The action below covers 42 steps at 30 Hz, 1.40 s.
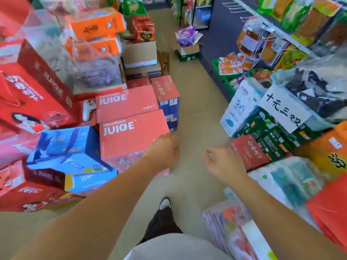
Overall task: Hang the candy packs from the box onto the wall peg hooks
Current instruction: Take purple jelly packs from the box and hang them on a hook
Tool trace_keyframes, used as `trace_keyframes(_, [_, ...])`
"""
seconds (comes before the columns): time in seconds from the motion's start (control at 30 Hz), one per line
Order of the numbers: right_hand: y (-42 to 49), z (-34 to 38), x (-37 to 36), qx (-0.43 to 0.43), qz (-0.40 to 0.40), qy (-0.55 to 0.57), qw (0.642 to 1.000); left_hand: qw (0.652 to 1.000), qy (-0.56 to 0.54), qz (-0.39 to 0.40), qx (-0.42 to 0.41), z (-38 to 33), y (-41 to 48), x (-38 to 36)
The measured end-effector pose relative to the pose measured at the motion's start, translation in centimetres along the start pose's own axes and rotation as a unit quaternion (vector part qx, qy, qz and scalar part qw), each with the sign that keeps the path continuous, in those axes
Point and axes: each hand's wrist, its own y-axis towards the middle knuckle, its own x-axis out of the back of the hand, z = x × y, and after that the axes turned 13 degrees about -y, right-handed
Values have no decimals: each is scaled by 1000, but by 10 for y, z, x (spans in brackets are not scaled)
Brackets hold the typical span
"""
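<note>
The tan floor (pixel 195 102) carries stacked red juice cartons (pixel 131 136) left of the hands and an open cardboard box (pixel 187 50) of purple packs far ahead.

Bright, even light with only soft shadows. Motion blur smears the frame, worst at the edges; wide-angle distortion bends the boxes (pixel 129 117) and shelves (pixel 293 34).
</note>
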Motion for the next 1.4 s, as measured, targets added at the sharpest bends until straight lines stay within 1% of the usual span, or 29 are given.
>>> trace_keyframes(0.1, [49,8,14,-17,16,0,1000,999,7,47,14,13,49,10])
trace_keyframes(0.17, [79,9,24,-30,19,7,999,998,22,64,16,20,83,14])
trace_keyframes(0.33, [143,-6,43,-42,41,6,998,996,23,83,5,26,160,14])
trace_keyframes(0.5, [224,-41,50,-35,44,9,998,996,20,87,13,21,248,15])
trace_keyframes(0.63, [308,-75,57,-31,31,-16,999,997,4,76,32,7,332,12])
trace_keyframes(0.73, [382,-107,73,-23,39,-30,999,997,6,65,49,-8,406,5])
trace_keyframes(0.9, [492,-161,121,-10,57,-35,998,995,-6,57,80,-42,521,-2])
trace_keyframes(1.0, [551,-182,152,4,65,-35,997,995,-12,39,93,-62,578,3])
trace_keyframes(1.17, [656,-181,193,71,50,-63,994,993,-17,1,113,-69,664,24])
trace_keyframes(1.23, [700,-172,204,94,38,-76,992,992,-17,-13,122,-61,696,37])
trace_keyframes(1.4, [811,-145,217,133,21,-66,989,989,-10,-41,140,-23,785,80])
